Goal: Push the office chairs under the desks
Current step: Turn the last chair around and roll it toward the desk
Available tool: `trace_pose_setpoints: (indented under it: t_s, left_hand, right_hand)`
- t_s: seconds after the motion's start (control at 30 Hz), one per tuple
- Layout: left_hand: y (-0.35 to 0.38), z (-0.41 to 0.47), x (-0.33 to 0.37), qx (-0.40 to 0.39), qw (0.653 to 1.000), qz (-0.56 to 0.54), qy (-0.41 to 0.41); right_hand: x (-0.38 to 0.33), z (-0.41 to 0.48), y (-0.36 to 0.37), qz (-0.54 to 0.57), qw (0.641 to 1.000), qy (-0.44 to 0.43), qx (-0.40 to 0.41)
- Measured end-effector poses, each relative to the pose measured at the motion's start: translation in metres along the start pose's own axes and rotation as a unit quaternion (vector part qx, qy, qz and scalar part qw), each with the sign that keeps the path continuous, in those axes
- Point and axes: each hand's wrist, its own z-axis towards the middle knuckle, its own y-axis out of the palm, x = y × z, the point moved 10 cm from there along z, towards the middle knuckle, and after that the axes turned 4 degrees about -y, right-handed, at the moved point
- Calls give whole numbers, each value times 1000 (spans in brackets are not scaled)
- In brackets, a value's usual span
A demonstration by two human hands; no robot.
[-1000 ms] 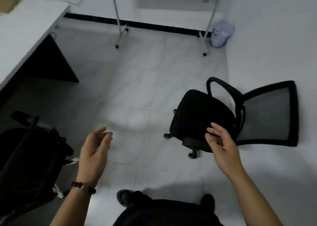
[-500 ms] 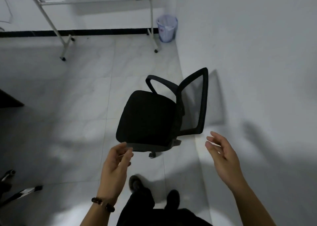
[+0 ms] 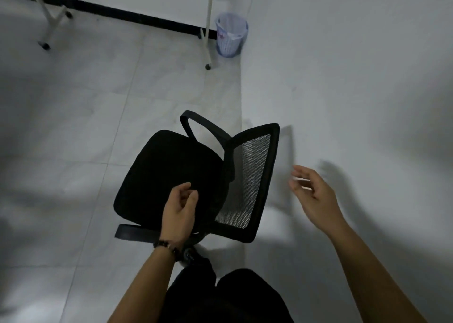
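A black office chair with a padded seat, looped plastic armrests and a mesh backrest (image 3: 176, 173) stands on the pale tiled floor (image 3: 81, 117) in the middle of the view, close beside the white wall (image 3: 355, 77) on the right. Its backrest faces right, toward the wall, and its seat faces left. No desk shows anywhere in view.

The person's left hand (image 3: 179, 212), with a dark beaded bracelet (image 3: 169, 246) at the wrist, hovers over the near part of the seat, just beside the nearer armrest. Its fingers are loosely curled and partly open, and it is not clear whether they touch the chair; they hold nothing.

The right hand (image 3: 316, 197) is raised to the right of the backrest, apart from it, in front of the wall. Its fingers are spread and slightly bent, open and empty, and a little blurred.

Far off, in the corner where the wall meets the floor, sits a pale blue slatted plastic waste basket with a bag liner (image 3: 231, 34). Just left of it are the white metal legs of a wheeled stand (image 3: 208, 28). The person's dark trousers (image 3: 225, 298) fill the near bottom edge.
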Motion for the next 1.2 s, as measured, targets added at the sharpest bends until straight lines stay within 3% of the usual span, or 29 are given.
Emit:
trace_pose_setpoints:
  t_s: [0.2, 0.27, 0.4, 0.47, 0.6, 0.73, 0.9, 1.2]
  left_hand:
    - [78, 34, -16, -17, 998, -15, -52]
    - [104, 39, -30, -19, 997, -17, -67]
    - [156, 37, -71, -48, 983, 168, -48]
    - [170, 32, -91, -47, 964, 254, -58]
    - [171, 36, -100, -19, 945, 321, -57]
    - [157, 42, -98, -32, 940, 334, -60]
    - [94, 52, -80, 22, 921, 377, -96]
    - [-36, 62, -57, 190, 871, 429, -149]
  right_hand:
    - [32, 93, 23, -82, 992, -48, -78]
    - [43, 122, 39, -181, 971, -119, -98]
    - [71, 154, 92, -360, 865, -306, -165]
    - [81, 161, 104, -364, 851, -340, -165]
    - [78, 163, 109, -333, 862, -357, -139]
    - [66, 166, 126, -305, 871, -362, -128]
    - [33, 173, 177, -297, 870, -372, -127]
    - [-40, 171, 293, -323, 819, -392, -267]
